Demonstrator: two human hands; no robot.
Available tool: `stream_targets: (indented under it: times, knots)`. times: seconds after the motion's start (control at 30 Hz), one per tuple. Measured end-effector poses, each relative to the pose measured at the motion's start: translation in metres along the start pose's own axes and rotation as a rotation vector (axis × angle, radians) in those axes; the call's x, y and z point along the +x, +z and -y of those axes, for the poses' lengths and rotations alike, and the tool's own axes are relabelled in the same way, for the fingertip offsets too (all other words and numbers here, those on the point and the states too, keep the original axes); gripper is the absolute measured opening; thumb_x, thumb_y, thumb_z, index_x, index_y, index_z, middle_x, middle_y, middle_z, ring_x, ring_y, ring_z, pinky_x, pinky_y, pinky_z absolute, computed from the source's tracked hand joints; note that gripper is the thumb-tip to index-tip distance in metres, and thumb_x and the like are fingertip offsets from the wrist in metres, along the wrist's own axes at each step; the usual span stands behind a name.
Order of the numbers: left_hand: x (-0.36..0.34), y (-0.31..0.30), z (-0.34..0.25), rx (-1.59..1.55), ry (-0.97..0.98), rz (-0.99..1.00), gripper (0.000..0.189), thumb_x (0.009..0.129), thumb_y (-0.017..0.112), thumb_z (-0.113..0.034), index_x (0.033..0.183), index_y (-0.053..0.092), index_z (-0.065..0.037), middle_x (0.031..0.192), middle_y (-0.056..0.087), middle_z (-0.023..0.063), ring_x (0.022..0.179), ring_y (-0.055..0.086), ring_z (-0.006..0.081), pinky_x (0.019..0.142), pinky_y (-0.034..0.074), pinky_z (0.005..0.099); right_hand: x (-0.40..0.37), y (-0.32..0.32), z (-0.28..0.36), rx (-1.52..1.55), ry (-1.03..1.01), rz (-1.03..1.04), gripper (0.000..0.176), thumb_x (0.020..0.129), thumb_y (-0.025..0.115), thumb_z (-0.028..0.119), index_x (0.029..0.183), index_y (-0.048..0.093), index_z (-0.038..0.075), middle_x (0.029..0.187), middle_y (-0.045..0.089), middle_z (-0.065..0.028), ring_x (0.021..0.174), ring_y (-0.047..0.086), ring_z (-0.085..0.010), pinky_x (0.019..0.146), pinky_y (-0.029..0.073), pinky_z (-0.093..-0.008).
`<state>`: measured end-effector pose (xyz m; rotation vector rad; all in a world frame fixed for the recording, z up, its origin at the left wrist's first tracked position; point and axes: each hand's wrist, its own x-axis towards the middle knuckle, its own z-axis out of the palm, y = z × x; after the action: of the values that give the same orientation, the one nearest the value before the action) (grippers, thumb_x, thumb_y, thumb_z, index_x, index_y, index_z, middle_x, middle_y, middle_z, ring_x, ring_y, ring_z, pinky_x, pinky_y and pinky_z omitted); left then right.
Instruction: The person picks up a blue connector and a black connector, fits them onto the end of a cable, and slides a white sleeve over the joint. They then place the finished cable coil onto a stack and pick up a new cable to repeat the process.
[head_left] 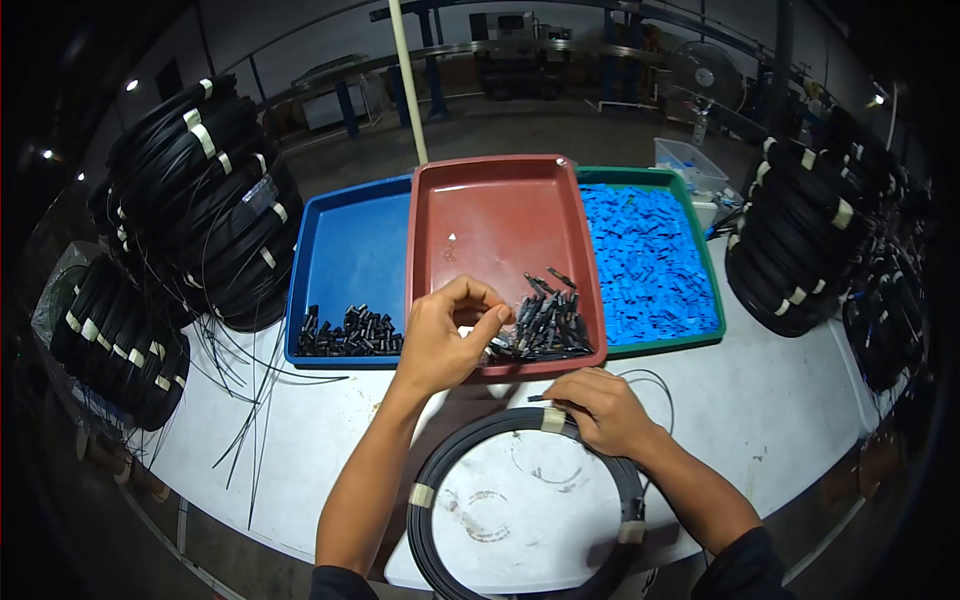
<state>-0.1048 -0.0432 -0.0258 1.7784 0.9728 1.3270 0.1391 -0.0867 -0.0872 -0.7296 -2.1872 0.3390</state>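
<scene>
My left hand [452, 335] is over the front of the red tray [490, 215], thumb and forefinger closed together; whatever is between the tips is too small to make out. Beside it in that tray lies a pile of small black parts [550, 320]. My right hand [603, 408] is at the top of a black cable coil [425, 530] bound with pale tape. Its fingers are pinched on a thin black cable end [540, 399], which sticks out to the left. A loose loop of cable rises behind this hand.
A blue tray [355, 240] with black pieces stands left, a green tray [707, 250] full of blue pieces right. Stacked cable coils [200, 200] stand at the left, more coils [800, 235] at the right. Loose cable ends spread over the white table [770, 400] at left. A fan [704, 78] is behind.
</scene>
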Motion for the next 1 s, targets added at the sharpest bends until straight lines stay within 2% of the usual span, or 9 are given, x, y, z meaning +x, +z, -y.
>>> stream_targets:
  times: [0.17,0.27,0.3,0.47,0.63,0.7,0.77,0.9,1.0]
  knots:
    - [-0.032,0.025,0.017,-0.067,-0.038,-0.044,0.011,0.09,0.074,-0.004,0.096,0.068,0.003,0.088,0.074,0.0064,0.082,0.07,0.0097,0.076,0.057,0.0256,0.0,-0.001,0.0,0.02,0.057,-0.059,0.013,0.084,0.068,0.0,0.096,0.071,0.002,0.092,0.072,-0.0142,0.087,0.069,-0.0333,0.077,0.054,-0.0409]
    - [-0.043,0.029,0.028,-0.152,-0.079,0.011,0.013,0.09,0.075,-0.003,0.1,0.07,0.003,0.092,0.074,0.0061,0.085,0.071,0.0098,0.078,0.057,0.0251,-0.001,0.0,0.001,0.013,0.047,-0.15,0.011,0.085,0.068,0.002,0.095,0.071,0.002,0.092,0.072,-0.0147,0.087,0.069,-0.0334,0.078,0.054,-0.0412]
    - [-0.045,0.03,0.028,-0.224,-0.106,0.01,0.013,0.09,0.075,-0.002,0.101,0.07,0.003,0.093,0.075,0.0061,0.085,0.071,0.0101,0.078,0.057,0.0251,-0.001,-0.002,0.003,-0.002,0.048,-0.161,0.012,0.083,0.071,0.0,0.095,0.072,0.001,0.092,0.072,-0.0145,0.085,0.07,-0.0302,0.075,0.055,-0.0379]
    - [-0.052,0.03,0.026,-0.154,-0.062,0.054,0.012,0.089,0.077,-0.002,0.099,0.075,0.003,0.092,0.076,0.0077,0.084,0.071,0.0113,0.078,0.057,0.0254,0.001,0.002,0.006,0.104,0.098,-0.351,0.011,0.082,0.071,-0.003,0.093,0.07,-0.001,0.09,0.072,-0.0156,0.084,0.069,-0.0331,0.077,0.054,-0.0403]
    - [-0.054,0.029,0.032,-0.123,-0.066,0.076,0.012,0.087,0.078,0.002,0.098,0.074,0.005,0.095,0.074,0.0103,0.088,0.071,0.0142,0.081,0.058,0.0261,0.0,0.001,0.004,0.079,0.087,-0.329,0.011,0.082,0.071,-0.004,0.093,0.069,-0.001,0.091,0.071,-0.0157,0.084,0.069,-0.0329,0.076,0.053,-0.0398]
    - [-0.054,0.031,0.037,-0.14,-0.016,0.058,0.011,0.085,0.079,-0.001,0.095,0.076,0.003,0.091,0.076,0.0096,0.084,0.073,0.0134,0.077,0.058,0.0268,0.001,0.001,0.001,0.064,0.071,-0.326,0.011,0.082,0.07,-0.004,0.093,0.069,-0.001,0.091,0.071,-0.0156,0.083,0.068,-0.0329,0.076,0.053,-0.0398]
    - [-0.054,0.03,0.039,-0.134,-0.034,0.066,0.011,0.085,0.079,-0.002,0.095,0.076,0.003,0.092,0.076,0.0101,0.084,0.073,0.0141,0.078,0.059,0.0272,0.002,0.001,-0.002,-0.025,-0.03,-0.3,0.012,0.083,0.071,-0.005,0.095,0.069,-0.002,0.091,0.071,-0.0142,0.081,0.068,-0.0274,0.069,0.053,-0.0342]
    - [-0.054,0.031,0.042,-0.144,-0.021,0.084,0.012,0.085,0.079,-0.002,0.096,0.077,0.003,0.092,0.076,0.0105,0.084,0.073,0.0142,0.078,0.059,0.0272,0.004,0.002,0.001,-0.026,-0.036,-0.319,0.012,0.08,0.07,-0.005,0.091,0.067,-0.001,0.088,0.069,-0.015,0.079,0.066,-0.0326,0.073,0.05,-0.0403]
    - [-0.053,0.031,0.042,-0.165,-0.019,0.102,0.012,0.085,0.08,-0.001,0.096,0.077,0.003,0.092,0.076,0.0106,0.084,0.073,0.014,0.078,0.058,0.0271,0.006,0.002,0.003,-0.037,-0.05,-0.314,0.014,0.077,0.07,-0.007,0.09,0.067,-0.001,0.087,0.069,-0.0143,0.079,0.065,-0.032,0.073,0.05,-0.0401]
